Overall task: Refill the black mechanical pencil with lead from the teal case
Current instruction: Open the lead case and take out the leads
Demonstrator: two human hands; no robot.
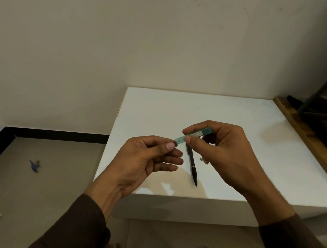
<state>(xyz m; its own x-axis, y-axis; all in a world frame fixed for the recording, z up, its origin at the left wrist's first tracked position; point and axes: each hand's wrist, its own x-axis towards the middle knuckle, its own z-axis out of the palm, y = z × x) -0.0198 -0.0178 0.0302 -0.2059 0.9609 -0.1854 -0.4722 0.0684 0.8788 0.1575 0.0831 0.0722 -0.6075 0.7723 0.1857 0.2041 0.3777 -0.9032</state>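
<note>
The slim teal case (193,134) is held level above the white table (237,133), pinched between thumb and fingers of my right hand (225,154). My left hand (151,160) meets the case's left end, its thumb and forefinger pressed together there; whether they hold a lead is too small to tell. The black mechanical pencil (193,167) lies on the table just below both hands, tip pointing toward me, its upper end hidden behind my right thumb. A tiny pale piece (201,159) rests beside the pencil.
The table stands against a plain wall, its left edge dropping to the floor. A wooden board (305,142) with dark metal legs (323,127) adjoins the table's right side. Small scraps (35,166) lie on the floor to the left. My feet show below the table's front edge.
</note>
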